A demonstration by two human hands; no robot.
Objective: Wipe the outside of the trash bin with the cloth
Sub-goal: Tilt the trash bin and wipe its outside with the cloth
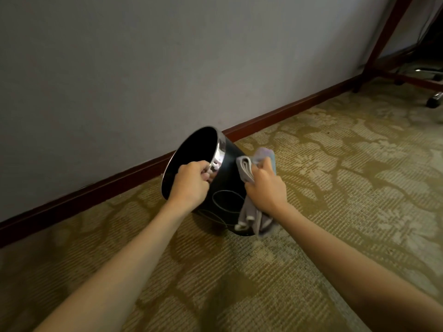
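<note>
A black trash bin (227,200) with a shiny metal rim is tipped on the carpet, its mouth facing up and left toward the wall. My left hand (189,184) grips the near part of the rim. My right hand (266,188) holds a bunched grey cloth (251,218) pressed against the bin's right outer side. Part of the cloth sticks up above the hand and part hangs down to the bin's base. The inside of the bin looks dark.
A grey wall (143,68) with a dark red baseboard (96,190) runs just behind the bin. Patterned olive carpet (335,188) spreads to the right and front. A red-brown desk frame (383,39) and chair castors (434,98) stand at the far right.
</note>
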